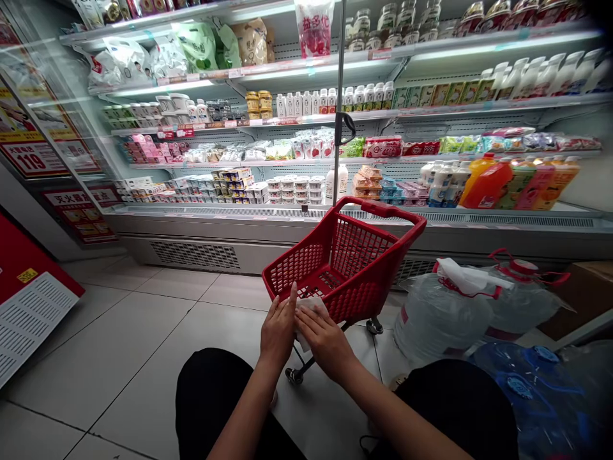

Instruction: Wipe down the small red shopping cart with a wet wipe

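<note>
A white tissue or thin cloth (313, 305) lies under the fingers of my right hand (328, 338), its edges showing above and below them. My left hand (278, 329) stands beside it with fingers stretched out and close to the right fingertips. How much of the tissue the left palm touches is hidden. Just beyond both hands is a red plastic shopping cart (368, 281) on small wheels, its basket partly covered by my fingers.
A lit refrigerated cabinet (201, 220) with glass doors and a black handle (347, 128) spans the back. At right are clear water jugs (440, 313), a blue jug (522, 390) and a cardboard box (582, 297). A red-and-white unit (36, 313) stands left on the tiled floor.
</note>
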The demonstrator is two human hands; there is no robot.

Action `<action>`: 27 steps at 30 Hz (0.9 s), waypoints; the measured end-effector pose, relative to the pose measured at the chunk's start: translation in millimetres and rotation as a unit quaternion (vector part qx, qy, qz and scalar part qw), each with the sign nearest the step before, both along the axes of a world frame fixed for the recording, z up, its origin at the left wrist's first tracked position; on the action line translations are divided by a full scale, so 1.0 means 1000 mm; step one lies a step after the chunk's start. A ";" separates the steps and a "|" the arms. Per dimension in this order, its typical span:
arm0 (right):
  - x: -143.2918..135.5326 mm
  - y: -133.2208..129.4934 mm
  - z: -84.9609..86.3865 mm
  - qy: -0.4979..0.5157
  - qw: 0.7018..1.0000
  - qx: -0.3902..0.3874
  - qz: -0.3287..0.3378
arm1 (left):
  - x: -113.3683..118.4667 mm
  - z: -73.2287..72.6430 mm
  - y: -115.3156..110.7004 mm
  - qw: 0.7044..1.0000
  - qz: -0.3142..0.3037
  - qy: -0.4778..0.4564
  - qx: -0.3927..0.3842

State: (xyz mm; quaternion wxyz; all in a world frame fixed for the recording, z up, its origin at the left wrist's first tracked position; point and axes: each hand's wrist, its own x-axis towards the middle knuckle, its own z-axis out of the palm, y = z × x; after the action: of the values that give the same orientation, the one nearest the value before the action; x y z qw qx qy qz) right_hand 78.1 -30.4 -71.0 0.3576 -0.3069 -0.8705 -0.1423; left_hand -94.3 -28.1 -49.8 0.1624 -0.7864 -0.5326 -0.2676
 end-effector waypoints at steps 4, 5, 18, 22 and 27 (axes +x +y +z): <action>0.025 0.008 0.004 -0.003 1.000 -0.018 -0.003 | -0.008 -0.005 -0.001 1.000 -0.010 -0.002 -0.017; 0.038 0.013 0.006 -0.001 1.000 -0.024 -0.019 | -0.009 -0.007 -0.002 1.000 -0.018 0.006 -0.021; 0.025 -0.009 -0.001 0.013 0.997 -0.031 -0.064 | 0.006 -0.030 -0.021 0.999 -0.029 -0.011 -0.026; 0.014 -0.016 -0.002 -0.002 1.000 -0.012 -0.026 | -0.006 -0.023 -0.014 0.997 -0.066 0.020 -0.043; 0.065 0.008 0.005 -0.004 0.997 -0.030 -0.069 | -0.030 -0.004 0.007 0.992 -0.082 0.084 -0.055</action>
State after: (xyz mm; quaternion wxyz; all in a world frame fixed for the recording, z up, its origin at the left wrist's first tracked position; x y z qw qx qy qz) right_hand 143.1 -22.0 -66.2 0.3340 -0.3763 -0.8526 -0.1413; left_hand -124.7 -21.3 -53.9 0.1409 -0.8548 -0.4646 -0.1834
